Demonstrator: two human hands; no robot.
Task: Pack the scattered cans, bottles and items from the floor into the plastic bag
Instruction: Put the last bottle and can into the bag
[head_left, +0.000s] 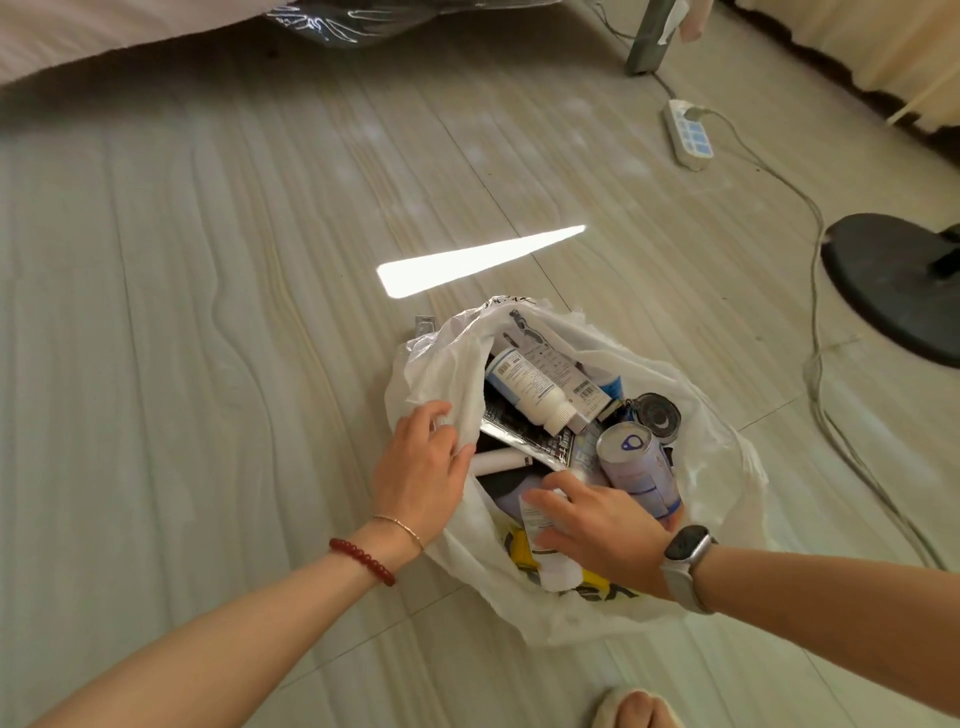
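The white plastic bag (717, 467) sits open on the pale wood-grain floor (182, 312), a little toward five o'clock from the middle of the view, and it is already crowded with things. The person's left hand (421, 462), at the bag's nine o'clock edge, grips a fold of the rim, fingers curled into the plastic and holding the mouth open. The right hand (597, 525) reaches in from four o'clock, fingers curled around a small pale bottle (535, 512) low in the opening; how firm that hold is I cannot tell. Just at one o'clock from that hand a silvery can (631, 462) lies tilted with its top facing up. Toward twelve o'clock inside the bag lies a white bottle with a printed label (524, 387), resting across a dark box (561, 358), and a white tube (498, 461) lies near the left hand's fingertips. A red bead bracelet (361, 558) circles the left wrist, a watch (685, 545) the right. Off at two o'clock a power strip (688, 135) lies on the floor, its cable running past a dark round stand base (883, 280).
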